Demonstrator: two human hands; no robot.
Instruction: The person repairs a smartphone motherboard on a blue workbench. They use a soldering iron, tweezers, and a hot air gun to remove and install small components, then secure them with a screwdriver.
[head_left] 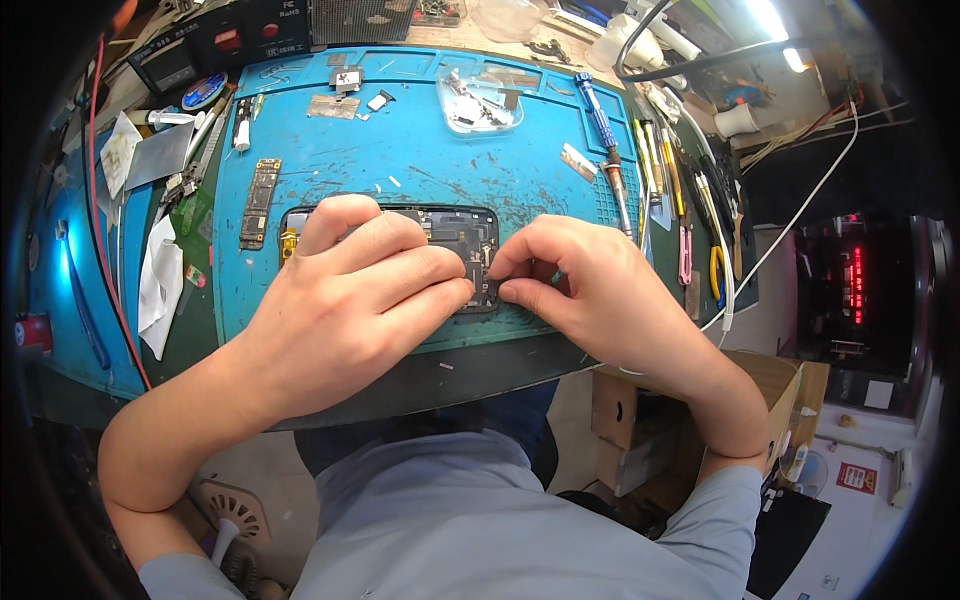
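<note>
An opened smartphone point(452, 222) with its inner parts showing lies lengthwise on the blue work mat point(390, 165). My left hand point(365, 275) covers much of it, its bent fingers closed on the phone and their tips near the right end; the thumb is hidden. A yellow flex part point(290, 243) peeks out at the phone's left end. At the right edge my right hand point(585, 285) is closed in a pinch, thumb and forefinger almost together by the frame. Whatever is between those fingertips is too small to make out.
Left of the phone lies a narrow circuit board point(261, 203). A clear tub of small parts point(480, 102) stands behind it. A blue screwdriver point(597, 112) and yellow-handled pliers point(718, 274) lie to the right. White tissue point(160, 285) sits left; a black power unit point(220, 45) stands far left.
</note>
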